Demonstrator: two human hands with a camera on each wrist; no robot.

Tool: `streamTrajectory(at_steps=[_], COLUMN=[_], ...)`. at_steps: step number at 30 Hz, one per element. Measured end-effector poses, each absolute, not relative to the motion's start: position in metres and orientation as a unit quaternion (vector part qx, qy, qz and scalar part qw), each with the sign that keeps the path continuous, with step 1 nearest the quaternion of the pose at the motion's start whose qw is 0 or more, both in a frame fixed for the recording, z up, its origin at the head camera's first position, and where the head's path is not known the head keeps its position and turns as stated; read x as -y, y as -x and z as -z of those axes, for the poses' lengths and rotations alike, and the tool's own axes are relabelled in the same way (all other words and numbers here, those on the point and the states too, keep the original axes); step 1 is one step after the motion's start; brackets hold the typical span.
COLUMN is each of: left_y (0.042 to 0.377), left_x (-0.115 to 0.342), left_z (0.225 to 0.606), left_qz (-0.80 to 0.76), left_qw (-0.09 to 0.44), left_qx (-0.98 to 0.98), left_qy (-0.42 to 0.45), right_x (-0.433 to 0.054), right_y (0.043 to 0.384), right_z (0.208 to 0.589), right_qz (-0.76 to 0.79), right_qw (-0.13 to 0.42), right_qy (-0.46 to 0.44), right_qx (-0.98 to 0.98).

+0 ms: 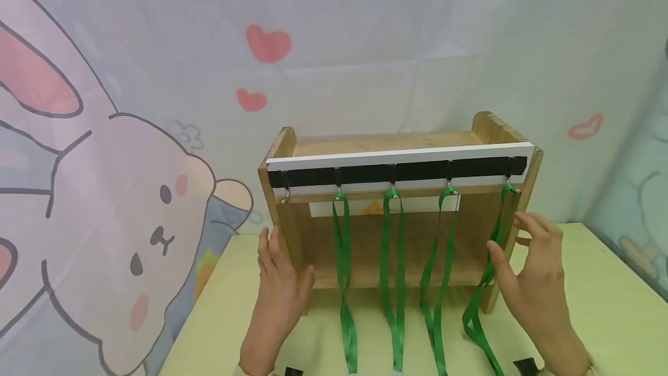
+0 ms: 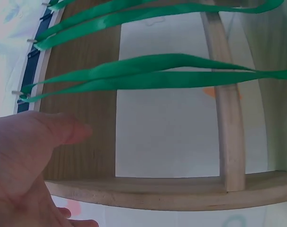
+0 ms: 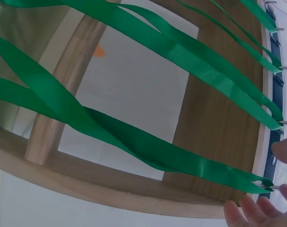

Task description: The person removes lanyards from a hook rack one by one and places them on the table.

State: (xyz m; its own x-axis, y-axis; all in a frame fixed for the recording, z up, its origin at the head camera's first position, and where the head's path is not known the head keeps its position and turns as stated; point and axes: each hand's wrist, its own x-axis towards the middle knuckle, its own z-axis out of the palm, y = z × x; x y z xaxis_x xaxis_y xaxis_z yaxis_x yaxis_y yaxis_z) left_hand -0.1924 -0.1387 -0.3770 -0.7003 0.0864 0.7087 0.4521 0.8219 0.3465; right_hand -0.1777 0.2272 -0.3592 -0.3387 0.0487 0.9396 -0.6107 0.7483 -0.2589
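Note:
A small wooden shelf (image 1: 396, 248) stands on the table, with a black strip (image 1: 365, 175) and several metal hooks along its white front board. Green ribbon lanyards hang from all hooks but the leftmost hook (image 1: 285, 190), which is bare. My left hand (image 1: 279, 292) is beside the shelf's left side panel, fingers extended and thumb apart, holding nothing. On the other side, my right hand (image 1: 540, 277) is spread with bent fingers by the right panel and the rightmost lanyard (image 3: 134, 142). In the right wrist view its fingertips (image 3: 234, 215) are close to that lanyard's hook.
The pale green table (image 1: 209, 300) extends on both sides of the shelf. Behind it hangs a printed cloth (image 1: 417, 33) with a rabbit and hearts. The lower ends of the lanyards hang toward me past the front of the shelf.

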Motion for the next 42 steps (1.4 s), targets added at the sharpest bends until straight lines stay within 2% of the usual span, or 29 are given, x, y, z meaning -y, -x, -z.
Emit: streamTrajectory(at_steps=[8,20,25,32,42], left_y=[0.206,0.222,0.227,0.232,0.233], left_x=[0.149,0.155,0.153,0.151,0.150], left_z=[0.369,0.363,0.366,0.370,0.372], left_qz=[0.262,0.339,0.359,0.353,0.359], left_qw=[0.386,0.344,0.348,0.401,0.398], left_qx=[0.869,0.864,0.856,0.835,0.834], left_qy=[0.167,0.144,0.135,0.130,0.129], right_x=[-0.224,-0.207,-0.207,-0.211,-0.216], right_y=[0.190,0.198,0.200,0.199,0.195], right_z=[0.357,0.343,0.339,0.337,0.328], right_qz=[-0.373,-0.423,-0.420,-0.395,-0.393], right_qw=[0.558,0.546,0.555,0.567,0.573], right_qy=[-0.130,-0.002,0.006,-0.008,-0.009], right_qx=[0.730,0.723,0.718,0.723,0.719])
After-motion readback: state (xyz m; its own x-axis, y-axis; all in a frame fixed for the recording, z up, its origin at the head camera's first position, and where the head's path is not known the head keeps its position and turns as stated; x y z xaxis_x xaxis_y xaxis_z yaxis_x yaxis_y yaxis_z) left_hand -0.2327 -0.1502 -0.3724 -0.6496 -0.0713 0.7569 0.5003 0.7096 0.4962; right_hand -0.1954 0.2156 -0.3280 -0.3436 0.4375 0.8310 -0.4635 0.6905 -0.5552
